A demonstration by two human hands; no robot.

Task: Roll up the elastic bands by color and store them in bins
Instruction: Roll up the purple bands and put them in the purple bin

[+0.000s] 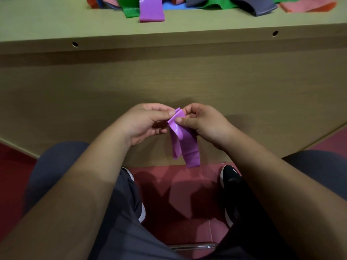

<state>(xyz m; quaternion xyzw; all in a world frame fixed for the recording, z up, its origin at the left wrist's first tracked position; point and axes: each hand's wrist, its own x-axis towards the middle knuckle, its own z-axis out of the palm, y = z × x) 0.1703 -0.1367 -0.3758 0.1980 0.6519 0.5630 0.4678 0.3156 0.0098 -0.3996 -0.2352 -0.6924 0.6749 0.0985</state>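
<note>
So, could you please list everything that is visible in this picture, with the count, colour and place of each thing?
Held flat elastic band: one, purple, hanging from both hands in front of the table's front panel.
Flat elastic band on the table: one, purple, in front of the pile.
Pile of loose elastic bands: several, green, grey, blue and orange, on the table, cut off by the top of the picture; exact count unclear.
Wooden table: one, light brown, ahead of the person.
Floor: red, under the feet.
Sports shoe: one plainly seen, black with white, on the floor.
Left hand: pinches the held band's top.
Right hand: pinches the same top.
</note>
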